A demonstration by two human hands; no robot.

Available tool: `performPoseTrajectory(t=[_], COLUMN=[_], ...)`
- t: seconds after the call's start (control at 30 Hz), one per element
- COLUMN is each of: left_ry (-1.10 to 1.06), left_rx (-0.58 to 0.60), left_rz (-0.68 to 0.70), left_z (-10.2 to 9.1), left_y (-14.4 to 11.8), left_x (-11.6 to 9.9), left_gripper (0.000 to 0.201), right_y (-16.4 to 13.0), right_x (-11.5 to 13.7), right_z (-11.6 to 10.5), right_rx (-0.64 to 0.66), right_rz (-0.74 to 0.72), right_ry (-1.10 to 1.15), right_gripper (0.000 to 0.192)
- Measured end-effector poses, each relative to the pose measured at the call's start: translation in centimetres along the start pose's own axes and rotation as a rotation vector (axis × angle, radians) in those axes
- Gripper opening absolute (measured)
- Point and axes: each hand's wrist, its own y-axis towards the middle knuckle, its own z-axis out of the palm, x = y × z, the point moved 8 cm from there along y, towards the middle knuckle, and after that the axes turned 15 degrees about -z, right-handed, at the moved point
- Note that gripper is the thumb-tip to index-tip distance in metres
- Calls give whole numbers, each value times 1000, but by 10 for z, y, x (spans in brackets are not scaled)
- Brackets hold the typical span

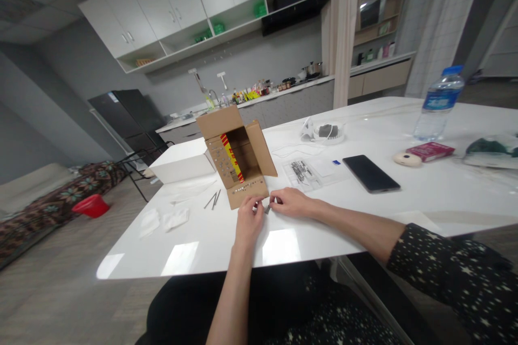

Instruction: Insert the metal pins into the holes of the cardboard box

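Note:
My left hand [249, 220] and my right hand [292, 203] meet on the white table [364, 215], their fingertips pinching a small dark metal part [267, 208] between them. Just beyond them lies an open cardboard box [238, 157] on its side, with a row of small metal pieces on its front flap and a red and yellow packet inside. Two thin dark rods [213, 200] lie on the table left of the box.
A white box [184, 163] stands behind the cardboard one. A clear plastic bag [304, 173], a black phone [371, 173], a water bottle [439, 103], a red pack [430, 151] and a charger bundle [327, 131] lie to the right. White tissues [165, 220] rest at left.

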Motion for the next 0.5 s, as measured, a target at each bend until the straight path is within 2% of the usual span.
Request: performPoseTrajectory(t=[0.5], left_ry=[101], left_rx=[66], left_rz=[-30], left_z=[5], left_y=[-2], left_x=[2], left_gripper=[23], right_y=[1], right_x=[1], right_z=[-1], right_rx=[-4], right_rz=[-17], right_ry=[-5], right_gripper=[25])
